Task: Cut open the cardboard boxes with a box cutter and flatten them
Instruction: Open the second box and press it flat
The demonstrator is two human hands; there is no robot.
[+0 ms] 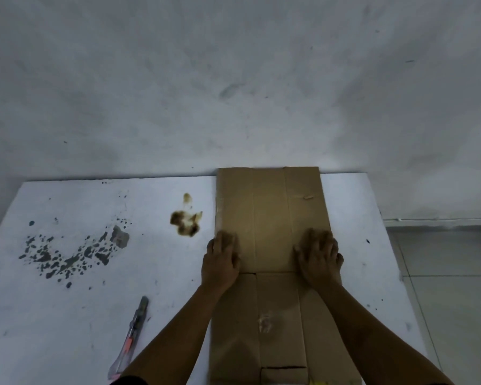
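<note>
A brown cardboard box (270, 218) lies flattened on the white table (95, 287), running from the near edge to the far edge. My left hand (221, 259) presses flat on its left side near the middle fold. My right hand (320, 258) presses flat on its right side at the same height, fingers spread. A box cutter (131, 334) with a pink and grey body lies on the table to the left of my left forearm, untouched.
Dark paint splatters (67, 254) and a brown stain (186, 220) mark the table left of the box. A grey wall (233, 79) rises right behind the table. Tiled floor (450, 287) shows past the table's right edge.
</note>
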